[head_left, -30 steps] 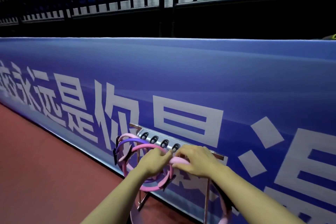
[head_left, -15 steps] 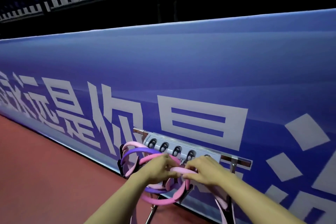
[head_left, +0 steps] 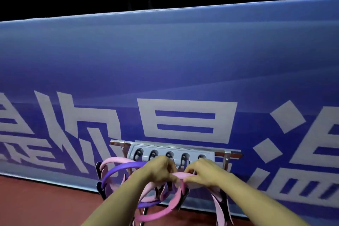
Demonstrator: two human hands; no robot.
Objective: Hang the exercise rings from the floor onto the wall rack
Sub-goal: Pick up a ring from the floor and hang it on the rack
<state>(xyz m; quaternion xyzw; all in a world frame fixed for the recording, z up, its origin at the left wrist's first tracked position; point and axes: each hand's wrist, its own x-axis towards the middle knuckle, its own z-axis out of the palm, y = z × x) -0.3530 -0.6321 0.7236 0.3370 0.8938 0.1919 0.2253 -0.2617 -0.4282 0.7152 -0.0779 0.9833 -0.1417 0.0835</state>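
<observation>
Both forearms (head_left: 266, 205) (and lowest ring (head_left: 221, 213)) run off the bottom edge.

Your 2 forearms come up from the bottom edge, and both are bare right down to the wrists, with no sleeve or cuff on the stretch that shows. Your left hand (head_left: 159, 170) carries no glove, ring or strap. Your right hand (head_left: 205, 173) is just as plain, with no watch or band at its wrist. Your fingers are slightly blurred.
</observation>
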